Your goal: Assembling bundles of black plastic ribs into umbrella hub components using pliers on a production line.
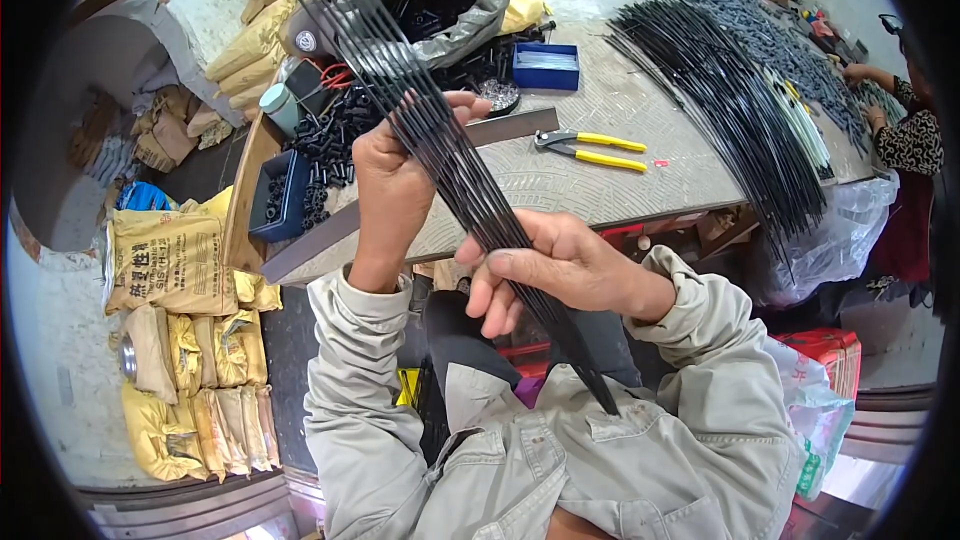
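1. The left hand (390, 180) is half curled behind the black rods (465, 170), with fingers showing past their far side; I cannot tell how firmly it grips.
2. The right hand (565, 265) is partly closed on the same rods nearer the body, thumb across the top and the other fingers loosely bent.
3. The rods slant in front of the person, in front of the near edge of the tabletop (665, 200), fanned at the upper end and gathered at the lower one, by the jacket (535, 450).
4. Yellow-handled pliers (610, 141) lie on the tabletop, right of the rods, with a blue box (545, 81) of pale strips beyond.
5. Left of the rods are loose black fittings (345, 125) and a blue bin (296, 185).
6. A large rod pile (720, 90) lies farther right; past it, a co-worker's hand (877, 120) is near grey parts (770, 35).
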Demonstrator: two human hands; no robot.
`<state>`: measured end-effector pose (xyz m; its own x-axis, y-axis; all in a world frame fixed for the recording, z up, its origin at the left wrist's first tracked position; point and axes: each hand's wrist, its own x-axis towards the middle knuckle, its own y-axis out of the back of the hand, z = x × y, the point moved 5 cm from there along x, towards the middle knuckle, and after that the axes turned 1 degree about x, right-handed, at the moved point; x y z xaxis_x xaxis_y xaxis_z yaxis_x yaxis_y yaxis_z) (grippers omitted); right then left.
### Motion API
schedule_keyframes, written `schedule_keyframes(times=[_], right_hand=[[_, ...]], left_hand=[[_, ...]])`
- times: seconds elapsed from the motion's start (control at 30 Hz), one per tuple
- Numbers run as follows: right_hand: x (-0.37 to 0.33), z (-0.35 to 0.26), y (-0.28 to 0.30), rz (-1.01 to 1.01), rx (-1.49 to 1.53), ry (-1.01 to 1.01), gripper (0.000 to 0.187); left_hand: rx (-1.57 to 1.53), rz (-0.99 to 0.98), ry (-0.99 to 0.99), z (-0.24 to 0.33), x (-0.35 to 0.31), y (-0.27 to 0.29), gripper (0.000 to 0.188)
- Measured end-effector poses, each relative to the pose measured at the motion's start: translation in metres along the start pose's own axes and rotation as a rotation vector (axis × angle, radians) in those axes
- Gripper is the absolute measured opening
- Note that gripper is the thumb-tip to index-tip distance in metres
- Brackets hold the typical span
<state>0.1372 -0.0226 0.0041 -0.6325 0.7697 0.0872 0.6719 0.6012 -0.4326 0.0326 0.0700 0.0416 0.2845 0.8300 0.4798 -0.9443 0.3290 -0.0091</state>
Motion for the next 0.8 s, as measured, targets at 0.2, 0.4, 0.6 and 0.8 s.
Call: schedule_keyframes(times=[0.2,0.4,0.6,0.8], right_hand=[[0.002,-0.032,0.019,-0.036,-0.085,0.116,0.025],[0.011,0.102,0.049,0.011,-0.093,0.204,0.019],[0.019,0.193,0.064,0.181,-0.06,0.158,0.019],[0.014,0.26,0.095,0.165,-0.089,0.075,0.022]], left_hand=[[0.369,-0.3,0.0,-0.116,-0.01,0.022,0.019],[1.397,-0.409,-0.528,-0.137,0.074,0.026,0.052],[1.506,-0.603,-0.524,-0.14,0.037,0.09,0.05],[1.337,-0.932,-0.018,-0.113,-0.067,0.049,0.111]])
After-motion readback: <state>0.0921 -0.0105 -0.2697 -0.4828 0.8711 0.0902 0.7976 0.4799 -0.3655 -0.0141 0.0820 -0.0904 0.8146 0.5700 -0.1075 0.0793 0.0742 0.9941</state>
